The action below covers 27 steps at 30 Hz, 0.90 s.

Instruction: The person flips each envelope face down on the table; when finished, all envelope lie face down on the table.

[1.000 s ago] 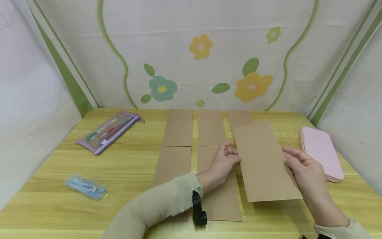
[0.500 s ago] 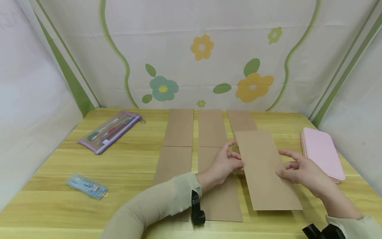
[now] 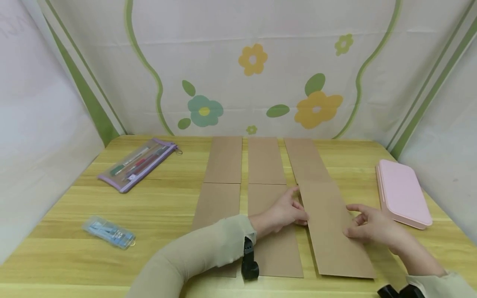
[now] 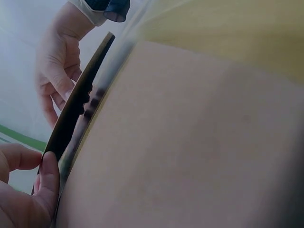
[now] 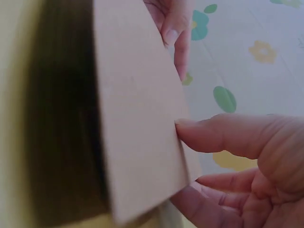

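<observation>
A brown cardboard sheet (image 3: 333, 231) hangs just over the table's right half, slightly raised at its near end. By its left edge, my left hand (image 3: 282, 213) pinches it between thumb and fingers. My right hand (image 3: 376, 227) holds the opposite edge, thumb on top and fingers beneath, as the right wrist view shows. The sheet's far end meets or overlaps another cardboard sheet (image 3: 307, 159) lying flat behind it; which of the two I cannot tell. To the left, two columns of flat cardboard sheets (image 3: 225, 159) lie end to end, partly hidden under my left arm.
On the left lie a clear purple-edged pencil pouch (image 3: 139, 164) with pens and a small blue-and-clear plastic case (image 3: 109, 232). A pink case (image 3: 404, 192) sits at the right, beyond my right hand. A flower-printed cloth (image 3: 208, 62) stands behind the wooden table (image 3: 160, 207).
Both hands have lowered the held cardboard sheet toward the table and drawn it nearer, so it now lines up with the sheet behind it. My right hand has shifted along its edge.
</observation>
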Available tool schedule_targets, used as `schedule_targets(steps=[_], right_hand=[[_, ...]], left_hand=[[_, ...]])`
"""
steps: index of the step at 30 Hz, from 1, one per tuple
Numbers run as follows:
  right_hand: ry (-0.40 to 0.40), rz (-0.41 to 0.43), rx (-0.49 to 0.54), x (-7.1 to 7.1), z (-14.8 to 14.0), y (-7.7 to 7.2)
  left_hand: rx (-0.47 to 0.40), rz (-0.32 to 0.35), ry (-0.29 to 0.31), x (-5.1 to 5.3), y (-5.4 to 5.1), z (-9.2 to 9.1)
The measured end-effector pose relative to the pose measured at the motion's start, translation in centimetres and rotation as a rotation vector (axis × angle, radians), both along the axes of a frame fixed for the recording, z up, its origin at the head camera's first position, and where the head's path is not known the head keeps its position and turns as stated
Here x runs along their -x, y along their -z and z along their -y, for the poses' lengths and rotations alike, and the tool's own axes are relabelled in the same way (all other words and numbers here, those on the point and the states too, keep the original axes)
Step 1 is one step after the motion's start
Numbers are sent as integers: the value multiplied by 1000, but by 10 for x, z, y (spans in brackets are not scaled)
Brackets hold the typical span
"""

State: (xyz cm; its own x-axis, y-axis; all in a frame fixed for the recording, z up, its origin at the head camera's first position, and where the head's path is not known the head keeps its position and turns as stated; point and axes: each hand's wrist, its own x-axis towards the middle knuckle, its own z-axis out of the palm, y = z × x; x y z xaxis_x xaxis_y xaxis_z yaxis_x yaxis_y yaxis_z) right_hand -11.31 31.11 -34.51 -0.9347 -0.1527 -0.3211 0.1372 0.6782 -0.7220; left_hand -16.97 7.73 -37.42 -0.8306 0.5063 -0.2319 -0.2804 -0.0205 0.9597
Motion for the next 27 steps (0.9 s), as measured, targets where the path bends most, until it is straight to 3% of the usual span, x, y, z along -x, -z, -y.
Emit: schedule_targets(steps=[7, 18, 22, 27], right_hand=[[-5, -9, 4, -1, -2, 5], [-3, -53, -54, 0, -2, 7], [-1, -67, -93, 1, -2, 9], [11, -59, -121, 1, -1, 10]], left_hand=[[189, -69, 22, -4, -3, -3], [569, -260, 105, 0, -10, -6], [636, -313, 123, 0, -12, -6], [657, -312, 131, -1, -13, -6]])
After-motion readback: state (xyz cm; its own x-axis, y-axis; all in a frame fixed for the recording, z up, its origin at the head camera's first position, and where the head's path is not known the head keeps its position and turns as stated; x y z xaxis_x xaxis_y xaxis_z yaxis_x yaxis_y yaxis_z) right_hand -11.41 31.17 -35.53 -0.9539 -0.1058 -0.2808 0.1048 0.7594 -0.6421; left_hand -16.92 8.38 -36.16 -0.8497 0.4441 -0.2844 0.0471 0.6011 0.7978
